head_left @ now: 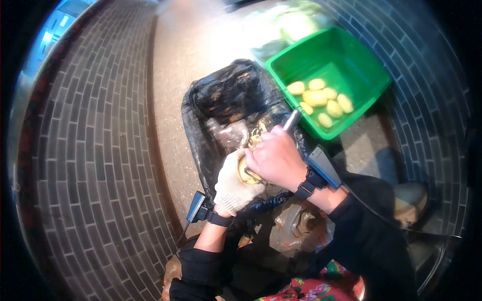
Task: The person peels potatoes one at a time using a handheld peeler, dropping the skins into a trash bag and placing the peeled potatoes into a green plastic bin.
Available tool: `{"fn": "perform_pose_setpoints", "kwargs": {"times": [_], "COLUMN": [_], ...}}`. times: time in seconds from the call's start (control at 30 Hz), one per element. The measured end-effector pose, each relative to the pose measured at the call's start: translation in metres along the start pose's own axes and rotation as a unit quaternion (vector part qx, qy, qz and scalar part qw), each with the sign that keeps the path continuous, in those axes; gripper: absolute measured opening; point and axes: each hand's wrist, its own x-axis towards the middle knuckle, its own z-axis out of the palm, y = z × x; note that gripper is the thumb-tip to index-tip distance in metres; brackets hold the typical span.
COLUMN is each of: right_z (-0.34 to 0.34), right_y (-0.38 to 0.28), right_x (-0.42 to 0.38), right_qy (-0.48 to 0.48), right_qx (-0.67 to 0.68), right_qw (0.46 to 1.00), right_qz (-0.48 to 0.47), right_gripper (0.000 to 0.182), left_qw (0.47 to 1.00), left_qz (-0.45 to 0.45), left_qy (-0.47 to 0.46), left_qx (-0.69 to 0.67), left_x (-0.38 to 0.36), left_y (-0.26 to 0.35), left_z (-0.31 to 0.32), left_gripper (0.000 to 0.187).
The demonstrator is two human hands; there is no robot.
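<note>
Wrapped round a partly peeled potato, my left hand wears a white knitted glove. My bare right hand is closed on a peeler, whose metal handle sticks out past the fingers toward the upper right; its working end lies against the potato. Both hands are over a bin lined with a black plastic bag. Peelings and a piece of clear plastic lie inside the bag, just beyond my hands.
At the upper right, a green tub holds several peeled potatoes. A bright, blurred plastic bag lies behind it. Below my hands is another clear plastic bag. Tiled brick-pattern surfaces rise on both sides. A shoe shows at right.
</note>
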Motion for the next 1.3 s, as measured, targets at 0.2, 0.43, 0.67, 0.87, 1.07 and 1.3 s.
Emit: {"fn": "perform_pose_setpoints", "kwargs": {"times": [0.2,0.43,0.67,0.87,1.07,1.3], "right_z": [-0.002,-0.009,-0.005,-0.008,-0.012,-0.022], "right_y": [0.05,0.009,0.03,0.037,0.029,0.024], "right_x": [-0.002,0.004,0.006,0.005,0.014,0.02], "right_qy": [-0.086,-0.031,-0.03,-0.069,-0.154,-0.095], "right_qx": [-0.151,0.032,-0.107,0.017,0.322,0.205], "right_qw": [0.984,0.996,0.994,0.983,0.868,0.959], "right_qz": [0.043,0.083,0.021,0.168,0.345,0.172], "right_gripper": [0.038,0.042,0.039,0.054,0.064,0.049], "left_qw": [0.999,0.999,0.998,0.981,0.747,0.926], "left_qz": [0.037,0.03,0.023,-0.039,-0.195,-0.046], "left_qy": [-0.034,0.015,0.006,-0.003,-0.092,-0.057], "left_qx": [-0.008,0.011,-0.06,-0.19,-0.629,-0.371], "left_x": [-0.008,0.0,-0.002,0.0,0.009,0.004], "left_y": [0.024,0.018,0.017,0.001,0.001,0.0], "left_z": [-0.011,-0.014,-0.017,-0.016,-0.017,-0.015], "left_gripper": [0.078,0.074,0.075,0.075,0.073,0.08]}}
